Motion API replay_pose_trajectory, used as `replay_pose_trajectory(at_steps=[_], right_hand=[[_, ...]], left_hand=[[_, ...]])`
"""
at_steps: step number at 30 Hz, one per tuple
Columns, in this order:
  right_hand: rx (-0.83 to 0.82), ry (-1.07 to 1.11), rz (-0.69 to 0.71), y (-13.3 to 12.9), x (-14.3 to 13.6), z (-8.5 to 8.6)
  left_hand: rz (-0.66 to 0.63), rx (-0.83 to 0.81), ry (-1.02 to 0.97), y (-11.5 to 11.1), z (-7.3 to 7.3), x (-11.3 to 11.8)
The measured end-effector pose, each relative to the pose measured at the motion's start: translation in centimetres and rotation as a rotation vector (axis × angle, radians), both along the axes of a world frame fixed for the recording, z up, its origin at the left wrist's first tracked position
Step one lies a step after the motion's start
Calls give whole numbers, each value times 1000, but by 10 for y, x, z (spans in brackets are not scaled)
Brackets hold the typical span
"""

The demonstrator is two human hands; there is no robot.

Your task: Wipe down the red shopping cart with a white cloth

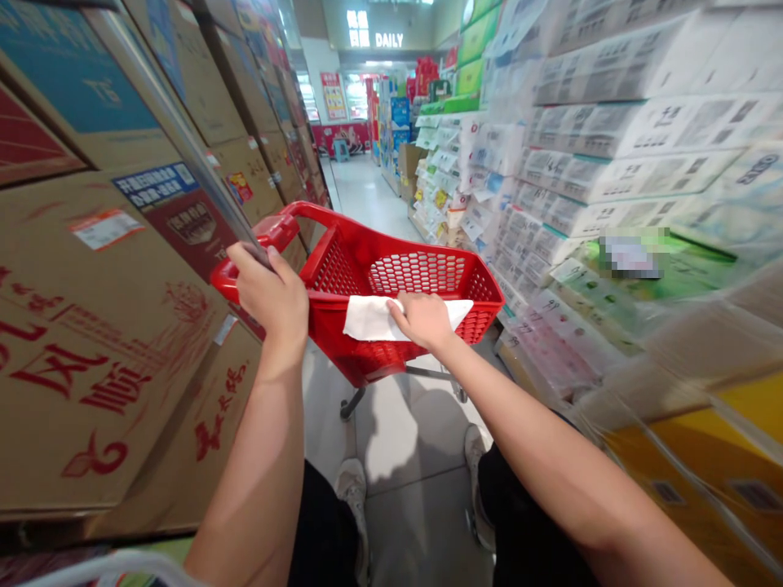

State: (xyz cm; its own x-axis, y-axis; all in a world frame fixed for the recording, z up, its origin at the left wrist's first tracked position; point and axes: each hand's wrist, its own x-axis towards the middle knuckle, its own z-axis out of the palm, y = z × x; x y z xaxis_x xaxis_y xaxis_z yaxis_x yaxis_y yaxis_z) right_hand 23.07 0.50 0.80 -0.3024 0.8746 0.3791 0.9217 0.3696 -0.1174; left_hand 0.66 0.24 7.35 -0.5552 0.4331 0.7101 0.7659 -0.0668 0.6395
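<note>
A red plastic shopping cart [422, 257] stands at an angle in front of me, its perforated basket facing up. My left hand [272, 293] is closed at the cart's handle [278, 232] on the left. A metal pole [177, 122] slants down from the upper left to that same hand; whether the fingers also hold it, I cannot tell. My right hand [423, 318] presses a white cloth [369, 318] against the near side rim of the basket, fingers bent over the edge. Part of the cloth lies hidden under the hand.
Stacked cardboard cartons [91, 350] line the left side closely. To the right rise piles of plastic-wrapped tissue packs [612, 171], with yellow cartons [734, 440] below. A tiled aisle [370, 200] runs ahead to a blue stool [341, 149]. My shoes [351, 485] stand behind the cart.
</note>
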Motion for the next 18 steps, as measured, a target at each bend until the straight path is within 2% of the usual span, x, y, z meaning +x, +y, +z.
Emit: replay_pose_trajectory(at_steps=[7, 10, 13, 18], right_hand=[[-190, -10, -419, 26, 72, -2], [-184, 1, -474, 29, 80, -2], [-61, 11, -353, 21, 47, -3], [144, 138, 13, -4, -42, -1]], left_hand=[[-3, -43, 65, -9, -3, -4], [5, -61, 76, -13, -2, 0], [30, -45, 59, -16, -3, 10], [78, -27, 40, -17, -5, 24]])
